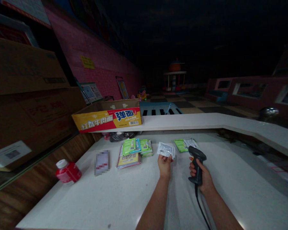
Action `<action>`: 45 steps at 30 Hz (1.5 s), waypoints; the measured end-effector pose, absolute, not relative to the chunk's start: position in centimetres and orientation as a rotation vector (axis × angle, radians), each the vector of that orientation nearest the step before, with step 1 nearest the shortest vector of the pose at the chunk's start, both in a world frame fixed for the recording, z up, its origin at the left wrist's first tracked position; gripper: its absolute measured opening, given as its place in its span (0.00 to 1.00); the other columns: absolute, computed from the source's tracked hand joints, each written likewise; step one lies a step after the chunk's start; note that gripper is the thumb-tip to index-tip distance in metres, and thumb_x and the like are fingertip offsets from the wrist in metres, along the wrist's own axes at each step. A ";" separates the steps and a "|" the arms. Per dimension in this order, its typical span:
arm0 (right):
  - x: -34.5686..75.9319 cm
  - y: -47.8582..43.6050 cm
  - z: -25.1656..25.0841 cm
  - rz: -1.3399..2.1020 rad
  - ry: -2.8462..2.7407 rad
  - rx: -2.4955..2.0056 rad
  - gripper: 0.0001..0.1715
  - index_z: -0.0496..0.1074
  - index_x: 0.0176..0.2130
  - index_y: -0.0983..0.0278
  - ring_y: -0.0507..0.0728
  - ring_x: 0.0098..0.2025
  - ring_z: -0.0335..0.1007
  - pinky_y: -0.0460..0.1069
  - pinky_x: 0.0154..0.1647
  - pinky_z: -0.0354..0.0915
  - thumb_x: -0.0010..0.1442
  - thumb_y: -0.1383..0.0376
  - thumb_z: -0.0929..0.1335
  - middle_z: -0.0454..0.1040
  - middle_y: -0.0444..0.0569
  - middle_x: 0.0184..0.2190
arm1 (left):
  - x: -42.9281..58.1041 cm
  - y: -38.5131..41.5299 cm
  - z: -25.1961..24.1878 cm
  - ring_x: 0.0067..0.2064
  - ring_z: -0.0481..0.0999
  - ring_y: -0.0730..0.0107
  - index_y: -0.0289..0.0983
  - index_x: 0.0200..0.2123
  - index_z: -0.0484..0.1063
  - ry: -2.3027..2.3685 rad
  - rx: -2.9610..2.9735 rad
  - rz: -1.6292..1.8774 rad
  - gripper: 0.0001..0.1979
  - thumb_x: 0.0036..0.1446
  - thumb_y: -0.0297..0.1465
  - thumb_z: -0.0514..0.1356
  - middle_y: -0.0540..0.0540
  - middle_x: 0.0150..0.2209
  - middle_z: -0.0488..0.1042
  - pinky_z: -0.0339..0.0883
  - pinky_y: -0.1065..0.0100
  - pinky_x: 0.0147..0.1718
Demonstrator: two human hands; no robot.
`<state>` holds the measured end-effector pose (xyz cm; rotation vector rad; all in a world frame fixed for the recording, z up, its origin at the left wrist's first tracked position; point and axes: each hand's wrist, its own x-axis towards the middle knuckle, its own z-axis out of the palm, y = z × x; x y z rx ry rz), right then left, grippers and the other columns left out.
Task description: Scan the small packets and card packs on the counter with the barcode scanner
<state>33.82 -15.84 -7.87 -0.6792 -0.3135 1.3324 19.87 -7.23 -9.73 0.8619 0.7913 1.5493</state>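
My left hand (164,166) pinches a white foil sachet (166,150) narrowly, showing its face, while my right hand's (200,175) fingers (193,168) wrap a corded barcode scanner (196,163), held ready just beside it, mid-frame above the white counter (110,198).

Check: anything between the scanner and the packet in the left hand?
Nothing visible. The barcode scanner in the right hand and the white packet held up in the left hand have open air between them.
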 end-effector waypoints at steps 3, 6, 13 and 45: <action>33.9 -15.8 -8.0 1.338 -0.293 -0.672 0.21 0.73 0.39 0.66 0.46 0.18 0.57 0.40 0.13 0.58 0.47 0.59 0.77 0.65 0.39 0.20 | 19.9 -7.3 -10.0 0.28 0.75 0.70 0.33 0.33 0.76 0.841 0.899 1.531 0.18 0.39 0.37 0.69 0.45 0.28 0.78 0.68 0.71 0.28; 34.1 -15.8 -8.1 1.354 -0.275 -0.652 0.20 0.73 0.38 0.66 0.46 0.18 0.57 0.39 0.13 0.58 0.48 0.60 0.77 0.66 0.39 0.20 | 19.0 -7.3 -10.0 0.28 0.74 0.70 0.32 0.32 0.77 0.920 0.911 1.568 0.15 0.41 0.36 0.67 0.45 0.28 0.78 0.67 0.71 0.28; 34.3 -15.9 -8.1 1.404 -0.247 -0.610 0.22 0.73 0.38 0.66 0.45 0.18 0.56 0.39 0.14 0.58 0.45 0.59 0.78 0.65 0.39 0.20 | 11.2 -3.6 -4.9 0.30 0.75 0.67 0.35 0.34 0.77 1.365 1.260 1.686 0.11 0.52 0.34 0.57 0.45 0.32 0.79 0.66 0.71 0.26; 34.1 -16.1 -7.6 1.400 -0.240 -0.636 0.21 0.72 0.37 0.66 0.47 0.18 0.56 0.40 0.14 0.58 0.46 0.58 0.76 0.64 0.40 0.21 | 5.3 -3.7 -1.2 0.59 0.64 0.54 0.41 0.52 0.72 2.042 2.537 0.515 0.16 0.61 0.33 0.57 0.40 0.57 0.69 0.56 0.58 0.56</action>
